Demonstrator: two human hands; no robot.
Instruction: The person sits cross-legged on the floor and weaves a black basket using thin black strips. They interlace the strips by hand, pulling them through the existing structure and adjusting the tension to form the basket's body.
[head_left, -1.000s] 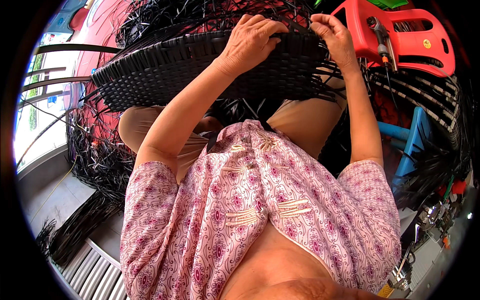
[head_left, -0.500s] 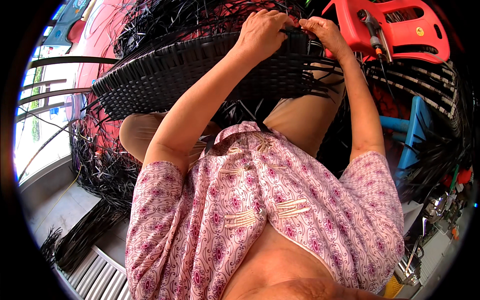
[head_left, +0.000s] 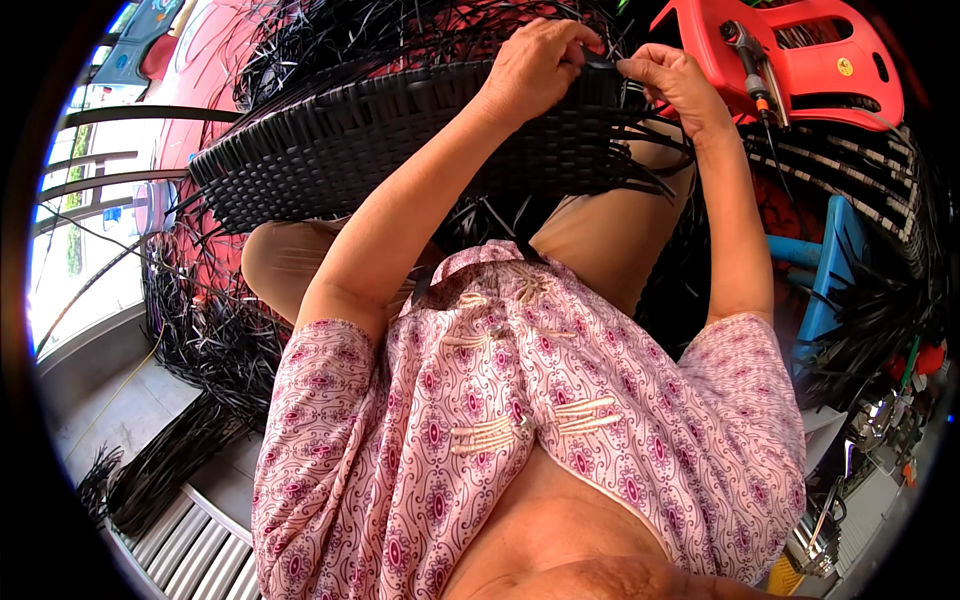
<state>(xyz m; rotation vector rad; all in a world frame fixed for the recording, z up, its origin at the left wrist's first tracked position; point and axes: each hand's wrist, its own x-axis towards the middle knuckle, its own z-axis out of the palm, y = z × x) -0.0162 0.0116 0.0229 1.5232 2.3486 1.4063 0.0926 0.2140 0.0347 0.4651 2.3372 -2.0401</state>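
A black woven piece (head_left: 400, 140), wicker-like and made of flat strips, lies across my lap with loose strip ends sticking out at its right side. My left hand (head_left: 537, 68) is closed at its upper right corner, fingers bent round a short black strip (head_left: 600, 63). From the other side my right hand (head_left: 682, 88) pinches the strip's right end between thumb and curled fingers. The strip bridges the small gap between both hands. What the left fingertips press against beneath is hidden.
Tangled black strips (head_left: 290, 65) heap beyond the woven piece over a red surface. At the upper right a red plastic stool (head_left: 830, 65) bears a power tool (head_left: 748, 70) with a cord. A blue stool (head_left: 838, 265) stands right, and a bundle of black strips (head_left: 165, 480) lies lower left.
My right hand has shifted slightly right, away from the left one, and the gap between them is wider. The black strip now shows between the fingers.
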